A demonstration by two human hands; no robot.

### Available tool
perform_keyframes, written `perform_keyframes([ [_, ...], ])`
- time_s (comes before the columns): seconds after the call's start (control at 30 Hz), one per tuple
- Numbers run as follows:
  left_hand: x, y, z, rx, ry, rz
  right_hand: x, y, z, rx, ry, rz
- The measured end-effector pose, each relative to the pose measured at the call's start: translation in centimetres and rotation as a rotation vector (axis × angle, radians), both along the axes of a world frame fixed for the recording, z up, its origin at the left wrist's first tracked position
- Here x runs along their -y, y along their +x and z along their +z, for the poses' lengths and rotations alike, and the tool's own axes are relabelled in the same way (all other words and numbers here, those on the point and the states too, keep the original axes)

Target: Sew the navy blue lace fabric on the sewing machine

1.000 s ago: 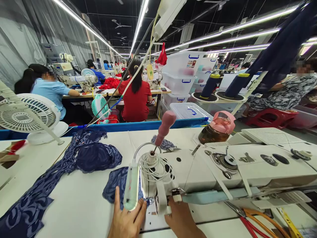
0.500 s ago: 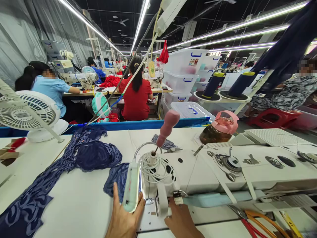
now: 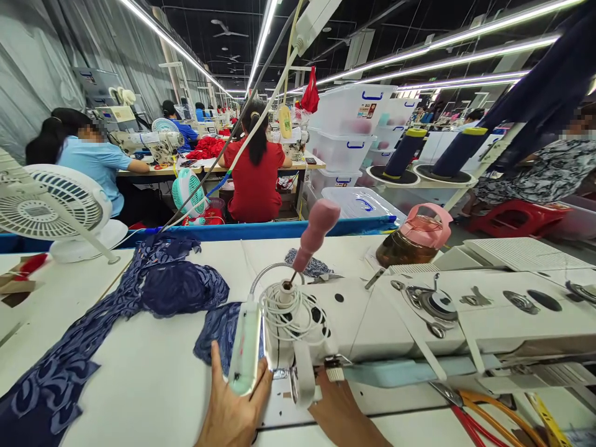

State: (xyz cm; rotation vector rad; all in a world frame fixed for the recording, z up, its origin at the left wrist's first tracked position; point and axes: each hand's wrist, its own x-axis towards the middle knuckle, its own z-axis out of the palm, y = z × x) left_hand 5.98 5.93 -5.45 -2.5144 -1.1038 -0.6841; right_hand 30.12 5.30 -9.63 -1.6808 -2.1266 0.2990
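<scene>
Navy lace piece (image 3: 218, 332) lies flat on the white surface (image 3: 139, 379), its right edge running in under the head of the sewing machine (image 3: 372, 323). The left hand (image 3: 233, 410) rests on the surface right at that piece, thumb up against the lace, fingers spread flat and tucked behind the lamp bar (image 3: 244, 351) clipped to the machine's front; nothing pinched in that grip that I can see. The right hand (image 3: 342, 413) sits just on the other side of the needle area, fingers reaching in under the machine head, so whether that grip is spread or pressed together cannot be told.

On top of the machine, white thread coils (image 3: 293, 310) around a post, with a pink-handled tool (image 3: 316, 233) standing out of it. Further left, a long trail of navy lace (image 3: 93, 335) runs across the surface from a bunched heap (image 3: 181, 288). A white desk fan (image 3: 60, 208) stands at the far left. Orange-handled scissors (image 3: 488, 413) lie near the right edge, a pink-lidded jug (image 3: 414, 239) behind the machine. Beyond, a person in a red top (image 3: 254, 180) sits facing away.
</scene>
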Motion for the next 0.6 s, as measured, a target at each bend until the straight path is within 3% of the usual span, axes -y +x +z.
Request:
perform_keyframes([
  [0.07,-0.1,0.4,0.2,0.045,0.019,-0.002,-0.3,-0.6,0.9,0.095,-0.180,-0.007],
  [0.13,-0.2,0.7,0.6,0.095,0.036,-0.008,-0.4,-1.1,1.8,0.136,-0.243,-0.010],
  [0.3,-0.5,1.2,1.8,0.167,0.049,0.003,-0.3,-1.8,3.5,0.105,-0.230,-0.050],
  [0.43,-0.7,1.1,2.0,0.145,0.052,-0.016,-0.8,-2.0,3.6,0.072,-0.194,-0.066],
  [0.6,-0.9,0.2,1.4,0.077,-0.020,-0.052,-1.2,-0.7,3.2,0.003,0.032,-0.045],
])
